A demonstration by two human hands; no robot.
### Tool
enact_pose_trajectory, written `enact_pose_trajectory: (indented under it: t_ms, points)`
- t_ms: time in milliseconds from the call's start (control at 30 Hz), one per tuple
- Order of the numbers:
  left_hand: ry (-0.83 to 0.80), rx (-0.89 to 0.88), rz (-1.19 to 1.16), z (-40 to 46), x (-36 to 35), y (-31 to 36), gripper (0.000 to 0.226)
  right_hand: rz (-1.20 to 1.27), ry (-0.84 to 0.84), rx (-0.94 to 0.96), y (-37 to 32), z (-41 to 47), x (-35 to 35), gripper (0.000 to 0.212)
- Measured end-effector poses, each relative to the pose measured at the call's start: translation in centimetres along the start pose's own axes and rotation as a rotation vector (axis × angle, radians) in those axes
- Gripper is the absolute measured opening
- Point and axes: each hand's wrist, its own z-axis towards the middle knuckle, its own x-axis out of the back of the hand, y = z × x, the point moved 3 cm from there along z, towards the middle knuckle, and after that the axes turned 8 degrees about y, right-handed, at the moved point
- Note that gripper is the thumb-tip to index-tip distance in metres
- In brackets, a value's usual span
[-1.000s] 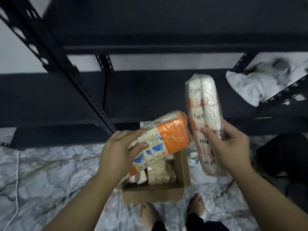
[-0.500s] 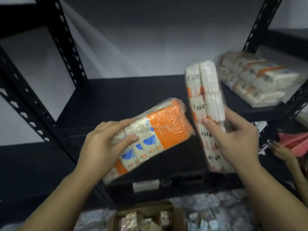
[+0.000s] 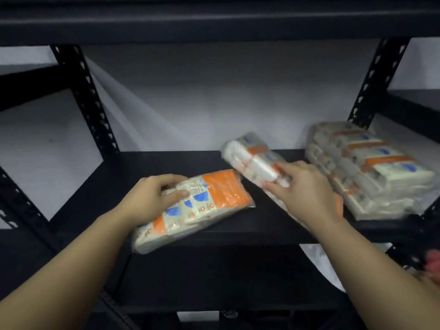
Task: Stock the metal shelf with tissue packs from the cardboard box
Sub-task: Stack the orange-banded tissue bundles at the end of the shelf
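My left hand (image 3: 152,198) grips an orange, white and blue tissue pack (image 3: 207,206) that lies low over the front of the black metal shelf (image 3: 152,167), its near end past the shelf's front edge. My right hand (image 3: 304,186) grips a second, mostly white tissue pack (image 3: 252,160), tilted with its far end raised above the shelf board. At the shelf's right end rests a stack of tissue packs (image 3: 371,170). The cardboard box is out of view.
Perforated black uprights stand at the back left (image 3: 88,101) and back right (image 3: 378,84). Another shelf board (image 3: 214,20) runs overhead. A lower shelf (image 3: 214,277) lies beneath. Something pink (image 3: 433,263) shows at the far right edge.
The view has risen from the box on the floor to the shelf. Both hands carried their packs forward and down onto the shelf level; the right pack tipped from upright to slanted.
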Motion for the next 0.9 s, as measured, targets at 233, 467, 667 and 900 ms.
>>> enact_pose_trajectory:
  t_ms: [233, 467, 667, 900]
  points:
    - [0.071, 0.020, 0.103, 0.8, -2.5, 2.1, 0.038, -0.177, -0.124, 0.019, 1.8, 0.8, -2.6, 0.067]
    - [-0.052, -0.043, 0.387, -0.3, -5.0, 3.5, 0.105, -0.195, -0.178, 0.024, 1.4, 1.1, -3.5, 0.067]
    - [-0.083, -0.130, 0.402, 1.2, -3.9, 0.9, 0.100, -0.206, -0.224, 0.050, 0.9, 0.5, -3.3, 0.067]
    - [-0.142, -0.203, 0.388, 4.1, -1.3, -2.8, 0.097, -0.124, -0.274, -0.042, 0.7, -0.3, -1.5, 0.063]
